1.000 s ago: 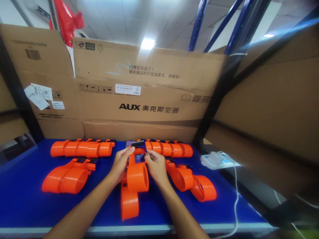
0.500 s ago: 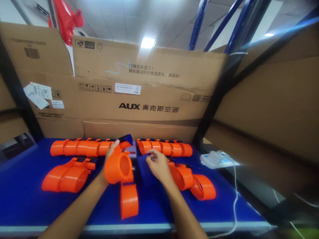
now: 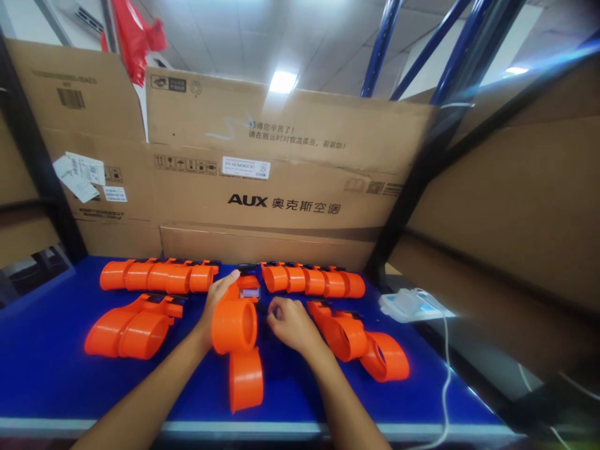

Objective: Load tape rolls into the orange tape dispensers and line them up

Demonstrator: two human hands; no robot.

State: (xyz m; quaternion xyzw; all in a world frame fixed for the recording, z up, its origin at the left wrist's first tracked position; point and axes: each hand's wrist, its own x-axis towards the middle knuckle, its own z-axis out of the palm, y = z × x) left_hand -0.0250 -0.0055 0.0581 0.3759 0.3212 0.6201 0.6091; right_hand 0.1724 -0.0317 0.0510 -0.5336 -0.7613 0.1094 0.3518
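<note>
My left hand [image 3: 219,306] is wrapped round an orange plastic holder with a round open ring [image 3: 234,326], lifted over the middle of the table. A dark part shows at its far end, beside a small pale block [image 3: 249,292]. My right hand [image 3: 291,322] is just right of the holder, fingers curled in a pinch; a small dark thing seems to lie by the fingertips, too unclear to name. Below the held holder, another orange ring piece [image 3: 246,380] rests near the table's front; whether the two touch I cannot tell.
Orange holders stand in a back-left row [image 3: 157,276] and a back-right row [image 3: 312,281]. More lie at left [image 3: 129,328] and right [image 3: 360,344] on the blue tabletop [image 3: 197,400]. A white adapter [image 3: 412,304] with a cable [image 3: 446,375] sits at right; cardboard [image 3: 290,169] walls the back.
The held holder has turned and its far dark end has dropped lower. My right hand has come down slightly, fingers more curled; the dark blue patch beside it no longer shows clearly.
</note>
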